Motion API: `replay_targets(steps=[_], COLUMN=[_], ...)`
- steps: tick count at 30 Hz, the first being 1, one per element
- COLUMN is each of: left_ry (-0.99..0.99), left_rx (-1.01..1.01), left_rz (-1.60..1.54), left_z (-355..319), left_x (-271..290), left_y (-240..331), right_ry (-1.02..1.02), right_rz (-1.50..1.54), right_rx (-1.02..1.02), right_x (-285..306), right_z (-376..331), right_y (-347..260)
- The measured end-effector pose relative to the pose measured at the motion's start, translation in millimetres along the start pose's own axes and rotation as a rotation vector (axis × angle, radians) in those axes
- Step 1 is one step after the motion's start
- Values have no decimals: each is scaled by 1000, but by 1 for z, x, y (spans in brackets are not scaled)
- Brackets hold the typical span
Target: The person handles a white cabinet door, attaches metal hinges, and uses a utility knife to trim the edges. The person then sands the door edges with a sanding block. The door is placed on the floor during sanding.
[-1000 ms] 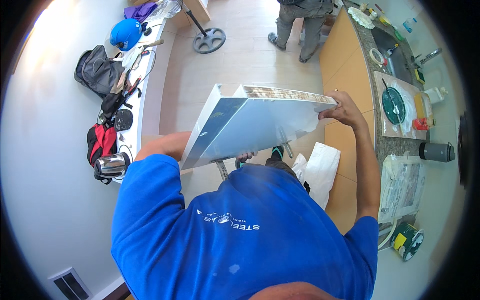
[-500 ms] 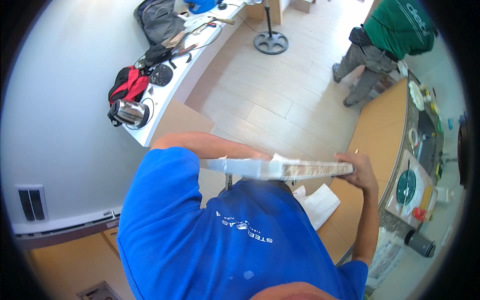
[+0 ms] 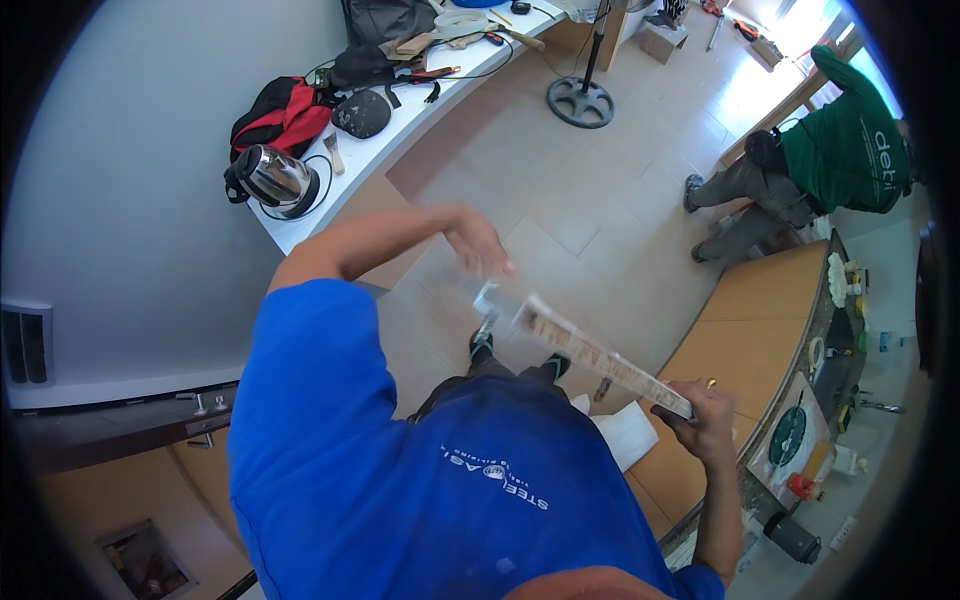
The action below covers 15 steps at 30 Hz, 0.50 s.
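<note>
My right hand [image 3: 700, 418] is closed round the lower right end of a thin, flat slab [image 3: 600, 362], which I see nearly edge-on. White borders run along the slab's mottled brown edge, and it tilts up toward the left. At its upper left end is a pale, see-through piece [image 3: 490, 300], blurred, perhaps plastic wrap. Just above that end hovers my left hand [image 3: 480, 245], its fingers pointing down and smeared by motion. Whether they touch or hold the clear piece cannot be made out.
A white counter [image 3: 345, 190] at left carries a steel kettle [image 3: 275, 180], a red-black bag [image 3: 285, 120] and tools. At right, a worktop holds a green disc [image 3: 788, 436] and a dark cylinder [image 3: 792, 538]. Beyond, a person in green [image 3: 845, 155] bends over near a fan stand [image 3: 580, 103].
My left hand has come up from behind the slab to above its left end. The slab has tilted, its right end now lower. My view has shifted, showing my feet.
</note>
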<state>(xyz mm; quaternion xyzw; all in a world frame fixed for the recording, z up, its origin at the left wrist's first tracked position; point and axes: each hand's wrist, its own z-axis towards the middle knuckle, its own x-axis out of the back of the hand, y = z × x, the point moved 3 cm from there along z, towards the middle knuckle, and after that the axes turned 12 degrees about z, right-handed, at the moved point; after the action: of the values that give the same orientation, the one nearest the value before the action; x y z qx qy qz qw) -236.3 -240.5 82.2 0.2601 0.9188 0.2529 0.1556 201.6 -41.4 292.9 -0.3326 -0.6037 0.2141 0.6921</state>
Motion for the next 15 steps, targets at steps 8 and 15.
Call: replay_targets(steps=[8, 15], left_ry=[1179, 1408], left_rx=[-60, 55], left_rz=[-368, -29], left_z=[-55, -93], left_x=[30, 95], left_y=[-206, -234], right_ry=[24, 117], right_rz=[-266, -244], right_rx=[-631, -918], right_x=[-102, -138], right_z=[-18, -28], right_y=[65, 131])
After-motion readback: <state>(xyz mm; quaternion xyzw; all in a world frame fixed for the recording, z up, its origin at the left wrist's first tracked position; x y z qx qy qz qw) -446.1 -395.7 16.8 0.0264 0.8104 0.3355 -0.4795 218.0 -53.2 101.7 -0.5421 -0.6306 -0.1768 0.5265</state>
